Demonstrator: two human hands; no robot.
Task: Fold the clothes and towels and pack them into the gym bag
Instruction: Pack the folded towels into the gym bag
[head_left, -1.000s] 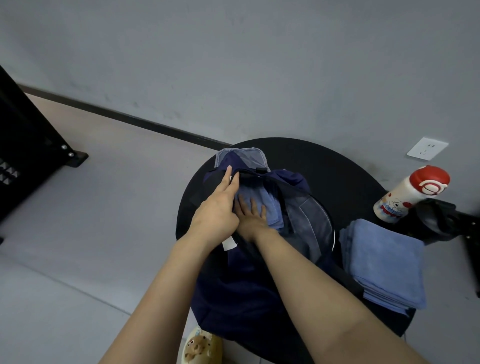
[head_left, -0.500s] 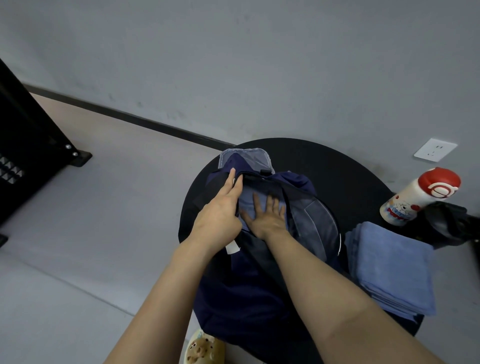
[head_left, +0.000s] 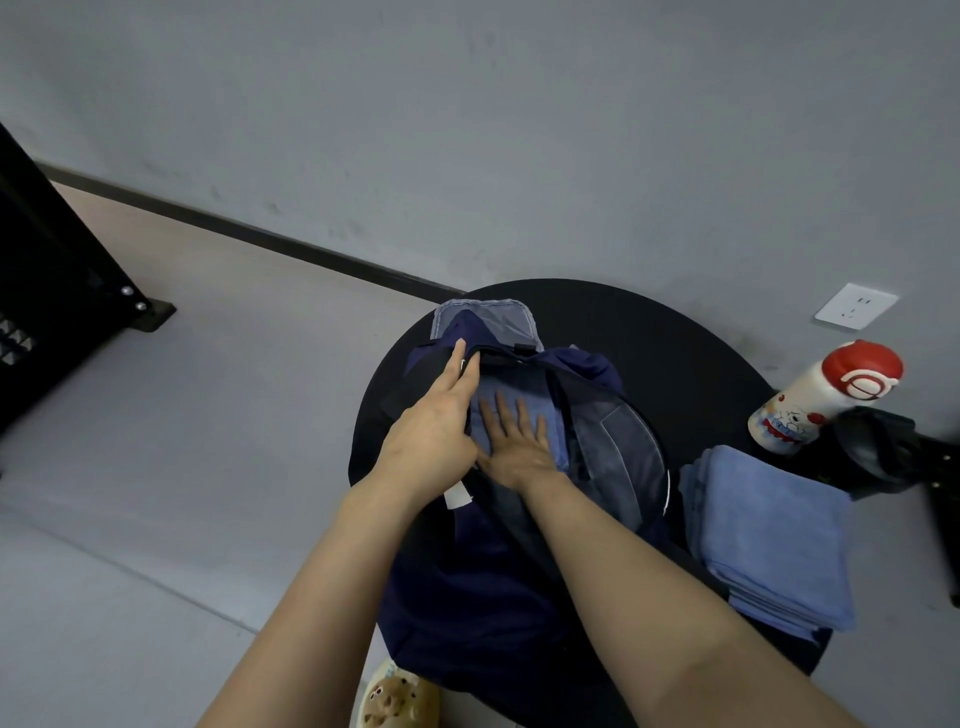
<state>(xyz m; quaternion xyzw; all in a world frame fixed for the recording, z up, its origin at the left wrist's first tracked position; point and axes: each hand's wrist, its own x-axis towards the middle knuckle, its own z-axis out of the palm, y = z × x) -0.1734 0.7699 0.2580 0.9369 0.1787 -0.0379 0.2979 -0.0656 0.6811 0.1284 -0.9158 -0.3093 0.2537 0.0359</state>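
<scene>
A navy gym bag (head_left: 467, 582) lies open on a round black table (head_left: 649, 332). Inside its opening lies a folded blue towel (head_left: 548, 415). My right hand (head_left: 514, 447) presses flat on that towel with its fingers spread. My left hand (head_left: 431, 436) lies along the left rim of the opening, fingers straight, and pushes the bag's edge aside. A stack of folded blue towels (head_left: 769, 535) sits on the table to the right of the bag.
A white bottle with a red cap (head_left: 826, 400) and a black object (head_left: 872, 452) stand at the table's right edge. The wall behind holds a socket (head_left: 856, 305). A black rack (head_left: 47, 291) stands far left. A slipper (head_left: 400, 699) shows below.
My right hand has slid a little deeper into the bag and now lies flat on the towel. My left hand has stayed on the rim.
</scene>
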